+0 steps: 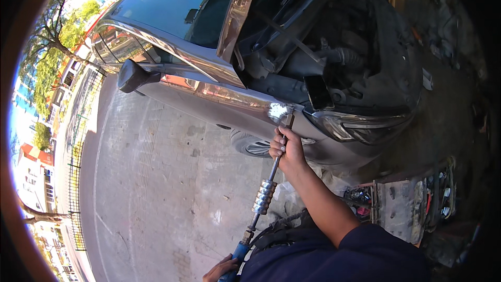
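Observation:
A slide hammer dent puller slants up from the lower edge to the front fender of a brown car. My right hand is closed round its rod close to the tip. The tip meets the fender beside a bare, shiny metal patch. Below that hand, the ribbed silver sliding weight sits on the rod. My left hand, partly cut off by the lower edge, is closed on the blue handle. Close to the tip, a dark phone rests on the engine bay's edge above the headlight.
The hood is up over the engine bay. A side mirror juts out at the left, and the front wheel lies under the fender. Dark cables run beside me. Tools and parts crowd a trolley at the lower right.

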The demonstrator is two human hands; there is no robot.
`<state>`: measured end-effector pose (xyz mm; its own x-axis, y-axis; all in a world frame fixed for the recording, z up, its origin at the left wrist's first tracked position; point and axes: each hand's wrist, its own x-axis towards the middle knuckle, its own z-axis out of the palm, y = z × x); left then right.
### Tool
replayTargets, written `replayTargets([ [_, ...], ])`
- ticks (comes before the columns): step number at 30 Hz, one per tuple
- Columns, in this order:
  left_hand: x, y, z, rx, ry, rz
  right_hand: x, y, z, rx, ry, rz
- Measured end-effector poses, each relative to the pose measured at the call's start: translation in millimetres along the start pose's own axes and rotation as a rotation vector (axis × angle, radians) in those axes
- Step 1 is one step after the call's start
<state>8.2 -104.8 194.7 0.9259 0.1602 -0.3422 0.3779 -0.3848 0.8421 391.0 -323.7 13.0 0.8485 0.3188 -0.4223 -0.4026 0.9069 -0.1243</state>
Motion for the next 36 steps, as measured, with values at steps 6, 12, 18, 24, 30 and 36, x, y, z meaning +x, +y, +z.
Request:
replayTargets([
  [6, -6, -36, -12, 0.001, -0.046, 0.058, -51, -12, -42, -0.034, 0.047, -0.085],
  [12, 29, -39, -40, 0.004, -0.280, 0.080, -131, -35, -91, 0.044, 0.249, -0.338],
  [18, 77, -48, -44, 0.116, -0.616, 0.306, -240, -43, -159, 0.122, 0.403, -0.598],
  [24, 103, -45, 3, 0.194, -0.768, 0.395, -332, -64, -191, 0.251, 0.472, -0.869],
  [30, 122, -10, 122, 0.218, -0.973, 0.546, -418, -154, -215, 0.244, 0.621, -1.141],
  [36, 124, 45, 275, 0.133, -1.100, 0.667, -483, -310, -281, 0.084, 0.643, -1.209],
])
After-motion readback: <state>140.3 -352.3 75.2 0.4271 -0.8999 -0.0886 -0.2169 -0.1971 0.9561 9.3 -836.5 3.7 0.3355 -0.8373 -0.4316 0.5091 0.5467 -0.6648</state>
